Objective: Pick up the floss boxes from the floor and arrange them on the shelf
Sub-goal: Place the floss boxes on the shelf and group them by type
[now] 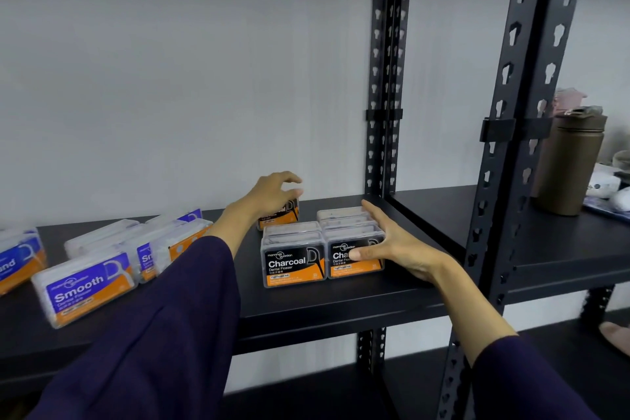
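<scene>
Black-and-orange Charcoal floss boxes [293, 264] stand in two short rows on the black shelf [341, 300]. My right hand [392, 245] lies flat against the right side of the right row [351, 232], with its thumb across the front label. Farther back, my left hand [272, 196] curls over the top of another Charcoal box [278, 217], thumb at its front edge and fingers toward its back. That box rests on the shelf behind the left row. Blue-and-orange Smooth floss boxes [88, 286] lie loosely on the left part of the shelf.
Black slotted uprights [383, 78] [511, 147] bound the shelf bay on the right. In the neighbouring bay stand a brown flask [566, 164] and some white items [603, 186]. A white wall runs behind. A lower shelf board [306, 395] sits below.
</scene>
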Tool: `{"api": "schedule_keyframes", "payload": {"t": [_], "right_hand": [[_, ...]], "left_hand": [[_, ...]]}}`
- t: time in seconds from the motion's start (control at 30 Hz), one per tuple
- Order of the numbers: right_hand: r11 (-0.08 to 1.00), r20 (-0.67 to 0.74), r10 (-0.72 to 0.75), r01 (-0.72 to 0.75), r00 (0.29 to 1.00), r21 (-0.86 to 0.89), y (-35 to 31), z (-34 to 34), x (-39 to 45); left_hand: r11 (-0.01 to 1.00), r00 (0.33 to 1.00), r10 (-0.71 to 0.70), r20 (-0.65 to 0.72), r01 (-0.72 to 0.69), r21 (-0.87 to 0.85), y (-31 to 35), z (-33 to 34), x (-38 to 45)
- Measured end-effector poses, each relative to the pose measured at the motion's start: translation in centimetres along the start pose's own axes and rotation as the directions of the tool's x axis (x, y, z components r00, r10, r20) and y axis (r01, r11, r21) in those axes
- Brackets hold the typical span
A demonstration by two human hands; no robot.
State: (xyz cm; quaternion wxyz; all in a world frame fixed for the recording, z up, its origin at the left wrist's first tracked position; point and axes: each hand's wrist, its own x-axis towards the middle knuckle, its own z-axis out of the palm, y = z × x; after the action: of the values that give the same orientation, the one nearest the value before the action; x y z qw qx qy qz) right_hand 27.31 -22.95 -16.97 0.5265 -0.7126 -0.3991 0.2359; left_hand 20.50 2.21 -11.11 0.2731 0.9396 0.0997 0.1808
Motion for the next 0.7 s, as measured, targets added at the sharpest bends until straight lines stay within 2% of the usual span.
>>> {"api": "schedule_keyframes", "payload": {"t": [0.1, 0.2, 0.27, 0.5, 0.6, 0.7], "right_hand": [[1.0, -0.002, -0.001, 0.001, 1.0, 0.006, 0.0, 0.0, 0.1], [1.0, -0.006, -0.002, 0.002, 1.0, 0.003, 0.1, 0.0, 0.1], [1.0, -0.002, 0.0, 0.0, 1.0, 0.004, 0.1, -0.1, 0.0], [1.0, 0.0, -0.001, 0.001, 1.0, 0.008, 0.1, -0.1, 0.0], [1.0, 0.0, 0.003, -0.003, 1.0, -0.001, 0.0, 0.0, -0.1], [1.0, -0.007, 0.004, -0.004, 1.0, -0.009, -0.1, 0.0, -0.2]], "left_hand": [[0.98, 0.973, -0.168, 0.156, 0.148, 0.132, -2.4, -0.5, -0.1], [0.988, 0.989, -0.139, 0.054, 0.134, 0.081, -2.8, -0.2, -0.8], [0.99, 0.99, -0.134, 0.042, 0.132, 0.053, -2.6, -0.3, -1.2], [0.984, 0.969, 0.001, 0.248, 0.043, -0.175, -0.7, -1.8, -4.4], [0.952, 0.972, 0.021, 0.232, 0.051, -0.302, -0.6, -0.8, -5.9], [0.89, 0.987, -0.028, 0.159, 0.098, -0.446, -1.1, 0.1, -7.7]]}}
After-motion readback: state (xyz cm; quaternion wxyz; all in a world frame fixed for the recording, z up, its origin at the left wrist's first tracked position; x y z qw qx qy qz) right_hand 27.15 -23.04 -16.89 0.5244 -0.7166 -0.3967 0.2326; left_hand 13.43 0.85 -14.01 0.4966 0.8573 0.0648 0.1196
